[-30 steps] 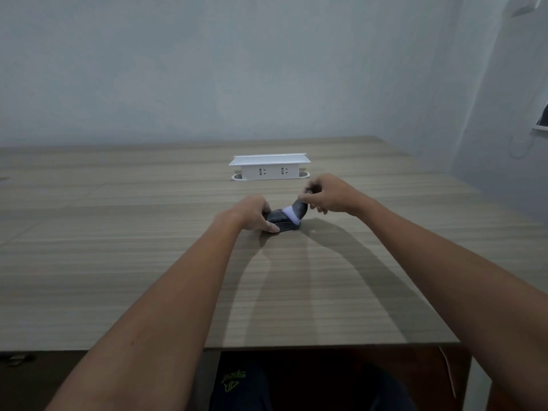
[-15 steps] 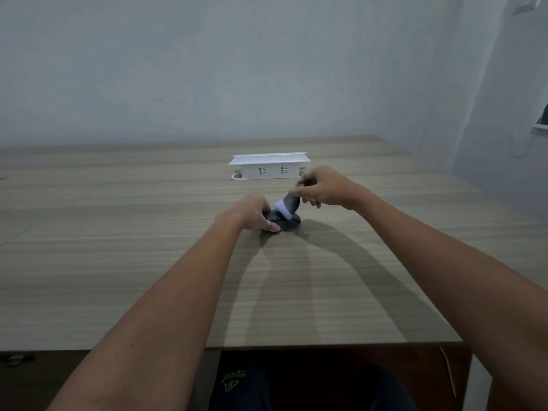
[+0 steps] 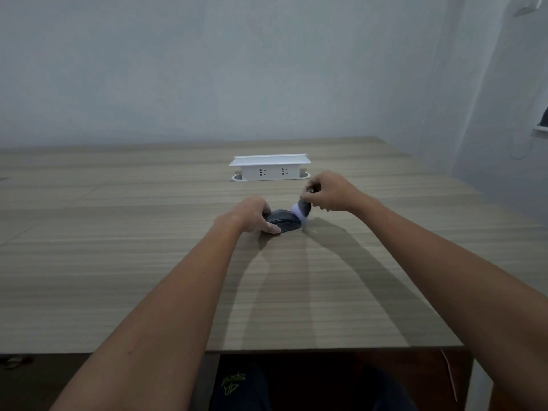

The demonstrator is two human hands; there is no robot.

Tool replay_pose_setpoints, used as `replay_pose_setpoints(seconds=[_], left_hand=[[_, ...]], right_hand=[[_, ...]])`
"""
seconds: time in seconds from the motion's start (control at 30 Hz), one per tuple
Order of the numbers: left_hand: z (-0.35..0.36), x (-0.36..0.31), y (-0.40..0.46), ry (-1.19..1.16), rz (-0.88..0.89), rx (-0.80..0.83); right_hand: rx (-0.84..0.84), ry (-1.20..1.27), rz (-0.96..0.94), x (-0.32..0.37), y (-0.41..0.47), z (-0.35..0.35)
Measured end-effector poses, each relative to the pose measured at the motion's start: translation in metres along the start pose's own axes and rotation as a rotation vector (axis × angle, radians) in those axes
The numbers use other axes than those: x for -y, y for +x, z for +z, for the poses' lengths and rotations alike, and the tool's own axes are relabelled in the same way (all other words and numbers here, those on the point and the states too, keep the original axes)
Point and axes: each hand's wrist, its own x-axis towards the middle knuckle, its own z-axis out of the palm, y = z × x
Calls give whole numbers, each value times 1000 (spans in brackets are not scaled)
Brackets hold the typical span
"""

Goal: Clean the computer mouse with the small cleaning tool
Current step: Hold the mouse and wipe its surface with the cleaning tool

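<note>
Mouse (image 3: 284, 223) in the middle of the wooden table (image 3: 118, 262), dark and low, lying flat on the surface. It is pinned at its left end by the left hand (image 3: 252, 214), fingers curled over the top and thumb pressed along the near side. At the right end, a small cleaning tool (image 3: 302, 209) is pinched in the right hand (image 3: 330, 192), fingers closed around its dark handle. The tool's pale, rounded head is angled down and to the left, right at the mouse's right edge; actual contact cannot be made out through the blur. Behind both hands, a white socket box (image 3: 269, 168) is seen standing upright on the tabletop, well apart from the mouse.
</note>
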Motion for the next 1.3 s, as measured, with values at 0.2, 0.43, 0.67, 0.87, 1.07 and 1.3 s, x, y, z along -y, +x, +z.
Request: replay_pose_setpoints(seconds=[0.2,0.43,0.67,0.87,1.07,1.3], left_hand=[[-1,-1,-1,5,7,1],[-1,3,3,-2,11,10],[-2,2,2,4,20,12],[-2,3,2,7,32,28],[-3,1,2,18,45,36],[-2,3,2,-4,50,47]], right_hand=[[28,-93,17,0,2,-1],[43,55,5,2,2,3],[43,100,9,4,4,1],[18,43,10,5,8,0],[51,-81,20,6,10,-2],[61,112,43,0,14,2]])
